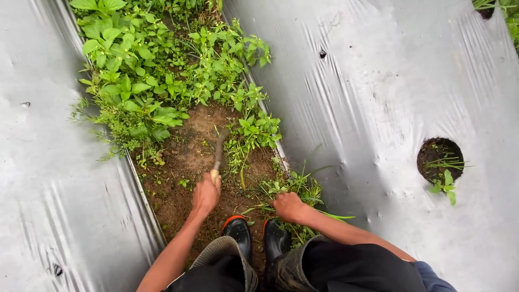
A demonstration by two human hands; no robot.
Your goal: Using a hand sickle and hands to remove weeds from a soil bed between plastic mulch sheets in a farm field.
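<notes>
Two sheets of silver plastic mulch (389,92) cover the raised beds, one on each side of a single bare-soil furrow (186,157), which serves here as the landmark. The far half of the furrow is choked with one dense patch of broad-leaved weeds (140,70). On the sheet right of the furrow one round planting hole (439,158) shows dark soil and a small seedling. At the furrow's near end stand two black rubber boots (257,238) with orange trim.

The left hand (205,194), over the middle of the furrow, is closed around the pale wooden grip of one short hand hoe (218,152), whose blurred blade end points toward the weeds. It looks light and rigid, best held low on the handle, as it is. The right hand (289,206), at the furrow's right edge, is clenched on one tuft of grassy weeds (300,189); these look soft, thin and easily torn, so a hold near the base seems soundest.
</notes>
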